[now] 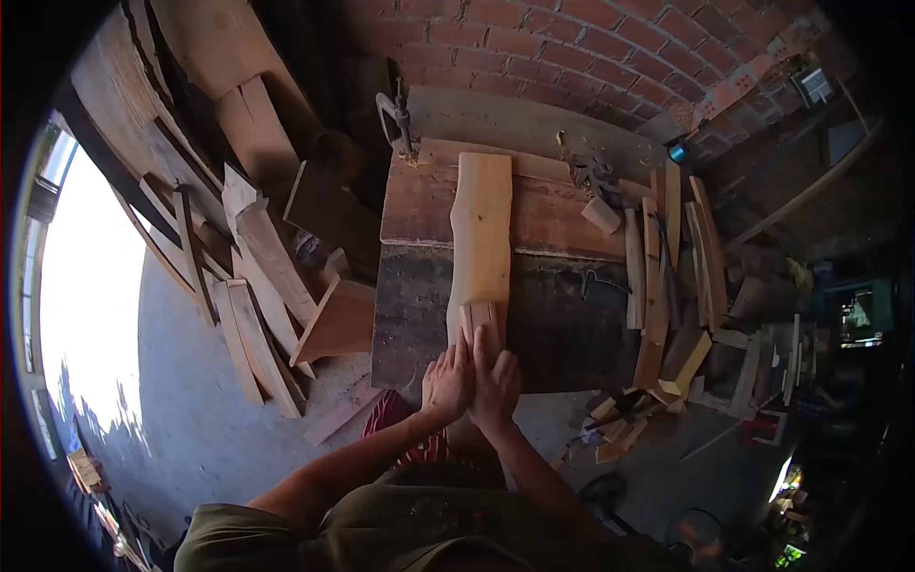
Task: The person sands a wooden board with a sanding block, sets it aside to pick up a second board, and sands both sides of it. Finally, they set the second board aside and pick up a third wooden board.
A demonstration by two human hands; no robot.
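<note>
Touching side by side, the left hand (448,381) and right hand (496,379) rest with fingers stretched flat on the near end of a pale plank (482,229). The plank lies lengthwise across the workbench (558,319). Beyond it stand a clamp (396,114) and a brick wall (572,48).

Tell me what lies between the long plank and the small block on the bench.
Bare bench top; the head view shows nothing between plank and block.
</note>
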